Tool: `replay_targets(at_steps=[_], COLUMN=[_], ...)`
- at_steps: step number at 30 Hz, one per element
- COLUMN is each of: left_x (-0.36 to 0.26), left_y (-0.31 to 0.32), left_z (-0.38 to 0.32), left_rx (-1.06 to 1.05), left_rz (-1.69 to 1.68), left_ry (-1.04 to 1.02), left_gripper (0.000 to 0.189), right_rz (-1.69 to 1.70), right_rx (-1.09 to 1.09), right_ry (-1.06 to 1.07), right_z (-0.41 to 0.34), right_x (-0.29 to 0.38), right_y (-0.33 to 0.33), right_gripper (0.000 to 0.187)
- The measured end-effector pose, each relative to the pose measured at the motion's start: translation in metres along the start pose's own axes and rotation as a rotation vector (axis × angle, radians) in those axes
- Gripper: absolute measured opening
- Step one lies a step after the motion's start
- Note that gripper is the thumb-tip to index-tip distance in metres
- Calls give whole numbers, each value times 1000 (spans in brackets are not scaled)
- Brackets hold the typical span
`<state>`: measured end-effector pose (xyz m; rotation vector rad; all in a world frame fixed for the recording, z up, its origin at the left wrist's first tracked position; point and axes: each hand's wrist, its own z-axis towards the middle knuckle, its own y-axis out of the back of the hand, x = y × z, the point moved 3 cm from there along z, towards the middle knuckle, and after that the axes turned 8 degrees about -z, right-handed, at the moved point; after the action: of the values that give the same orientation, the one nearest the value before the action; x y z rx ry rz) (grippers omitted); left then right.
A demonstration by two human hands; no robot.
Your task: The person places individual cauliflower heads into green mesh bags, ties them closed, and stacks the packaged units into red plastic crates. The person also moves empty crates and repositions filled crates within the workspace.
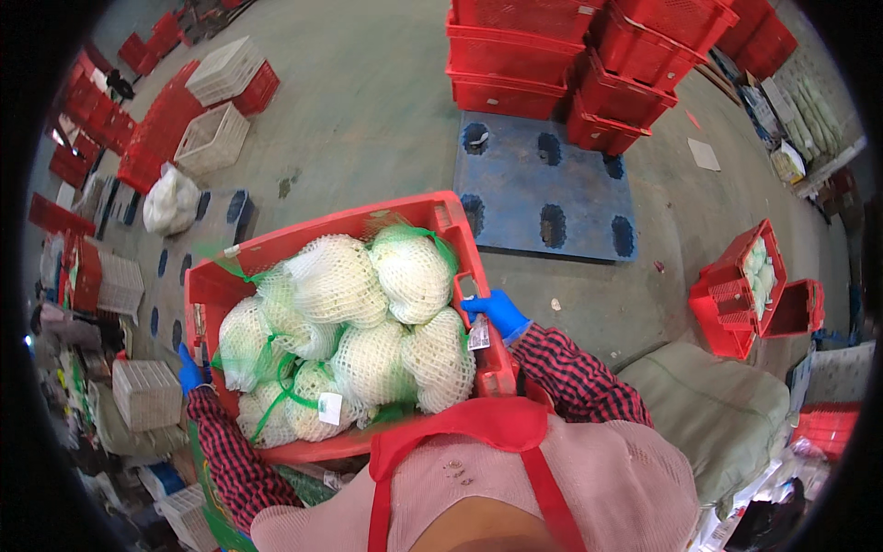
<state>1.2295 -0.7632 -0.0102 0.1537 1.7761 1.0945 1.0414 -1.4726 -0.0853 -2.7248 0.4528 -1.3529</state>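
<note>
Both hands, in blue gloves, hold a red plastic crate (pixel 345 221) at waist height against the apron. My right hand (pixel 498 314) grips the handle opening in its right wall, beside a white tag with print. My left hand (pixel 191 369) is at the left wall, its fingers partly hidden there. Inside the crate lie several round, pale heads of produce (pixel 338 279) in white foam netting and green mesh bags. A small white label (pixel 330 408) hangs on one near the front.
A blue plastic pallet (pixel 545 186) lies ahead, with stacked red crates (pixel 510 90) on its far part. At the right are a filled red crate (pixel 759 276) and a bulging greenish sack (pixel 710 414). White crates (pixel 214 138) and a white bag (pixel 171 201) stand at the left.
</note>
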Motion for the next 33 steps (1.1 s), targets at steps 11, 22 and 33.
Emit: replay_targets(at_steps=[11,22,33], left_x=[-86,47,77], left_y=[-3,-235,-320], left_z=[-14,105,81], left_rx=[56,749,519], left_rz=[-282,-767,-357], left_ry=[-143,344,141], left_gripper=[45,56,47], right_rz=[118,-230,-312], right_rx=[-54,-495,-905], right_ry=[256,200,-33], right_z=[20,61,108], right_x=[-110,-137,-149], right_y=[-11,-14,-31], right_gripper=[13,26,43])
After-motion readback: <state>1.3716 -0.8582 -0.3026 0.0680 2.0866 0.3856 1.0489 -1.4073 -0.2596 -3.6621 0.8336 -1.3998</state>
